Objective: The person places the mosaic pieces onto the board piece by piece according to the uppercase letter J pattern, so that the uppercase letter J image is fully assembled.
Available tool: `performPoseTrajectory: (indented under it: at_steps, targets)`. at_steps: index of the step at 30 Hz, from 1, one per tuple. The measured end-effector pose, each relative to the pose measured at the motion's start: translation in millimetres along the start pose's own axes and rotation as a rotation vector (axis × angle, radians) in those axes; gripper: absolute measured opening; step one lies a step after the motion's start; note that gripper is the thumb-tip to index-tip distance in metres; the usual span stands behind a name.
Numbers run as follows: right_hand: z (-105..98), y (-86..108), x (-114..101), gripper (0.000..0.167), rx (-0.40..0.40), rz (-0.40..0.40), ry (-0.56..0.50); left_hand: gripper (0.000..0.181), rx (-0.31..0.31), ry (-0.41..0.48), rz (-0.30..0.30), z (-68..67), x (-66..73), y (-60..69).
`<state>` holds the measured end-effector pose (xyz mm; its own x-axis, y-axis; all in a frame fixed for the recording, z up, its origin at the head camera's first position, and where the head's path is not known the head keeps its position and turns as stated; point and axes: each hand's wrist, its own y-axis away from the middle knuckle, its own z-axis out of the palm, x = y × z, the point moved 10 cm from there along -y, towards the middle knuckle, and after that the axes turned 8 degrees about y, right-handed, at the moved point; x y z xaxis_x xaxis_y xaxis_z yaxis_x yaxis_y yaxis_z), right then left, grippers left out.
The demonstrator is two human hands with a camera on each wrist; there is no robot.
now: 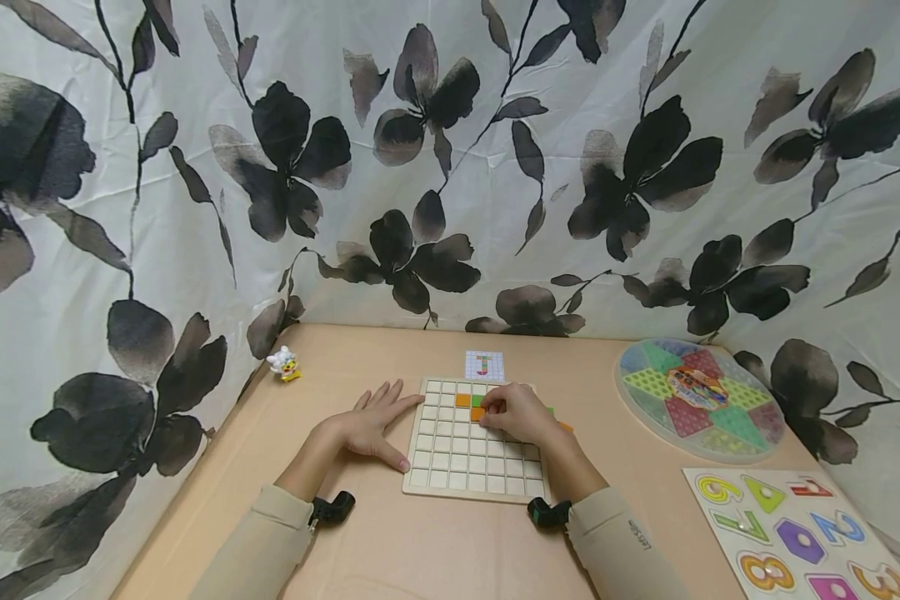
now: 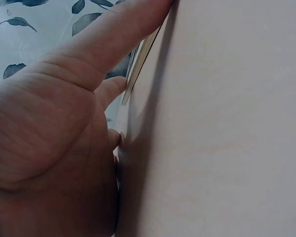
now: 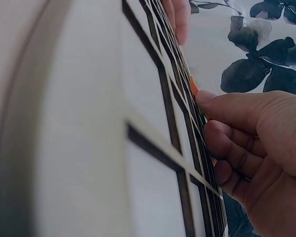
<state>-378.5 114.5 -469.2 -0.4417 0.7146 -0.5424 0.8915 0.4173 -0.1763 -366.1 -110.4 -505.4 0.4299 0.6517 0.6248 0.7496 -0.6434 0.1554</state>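
A pale grid board point(image 1: 457, 481) with white square cells lies on the table. Near its top, an orange tile point(image 1: 462, 400) and a green tile point(image 1: 476, 401) sit side by side. My right hand point(image 1: 521, 414) is over the board, its thumb and curled fingers pinching a second orange tile point(image 1: 477, 414) just below the green one; the right wrist view shows the fingertips close against the grid. My left hand point(image 1: 375, 427) lies with fingers spread, its thumb and index finger touching the board's left edge. In the left wrist view the palm point(image 2: 44, 133) holds nothing.
Behind the board lies a small grid card point(image 1: 484, 365) with a coloured J-shaped pattern. More tiles peek out beyond my right wrist. A toy figure point(image 1: 284, 364) stands far left. A round patterned box point(image 1: 699, 400) and a number-and-shape puzzle sheet point(image 1: 746, 500) lie right.
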Motion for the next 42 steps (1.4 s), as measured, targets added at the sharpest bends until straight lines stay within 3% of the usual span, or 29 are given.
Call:
performPoseTrajectory:
  at_steps: [4, 12, 17, 20, 24, 31, 42]
  targets:
    - [0, 0.0, 0, 0.018, 0.001, -0.002, 0.006, 0.124, -0.011, 0.005, -0.026, -0.5, 3.0, 2.0]
    - [1, 0.3, 1, 0.017, -0.009, 0.020, -0.007, 0.125, 0.010, 0.003, -0.003, 2.2, -3.8, -1.1]
    - [0, 0.1, 2, 0.018, -0.012, 0.016, -0.014, 0.125, -0.006, -0.001, -0.033, -0.1, 0.4, 0.9]
    - [-2, 0.2, 2, 0.019, -0.013, 0.007, -0.037, 0.124, 0.001, -0.004, -0.020, 0.0, 0.4, 0.8]
    - [-10, 1.3, 0, 0.022, -0.006, 0.002, -0.064, 0.124, 0.009, 0.008, -0.008, 1.4, -1.5, 0.1]
    - [-26, 4.7, -1, 0.026, 0.026, 0.031, -0.087, 0.124, -0.002, -0.029, -0.043, 1.1, -2.1, 0.6]
    - [-52, 11.8, 2, 0.027, 0.112, 0.042, -0.040, 0.123, -0.007, -0.026, -0.036, 0.2, 3.4, 2.9]
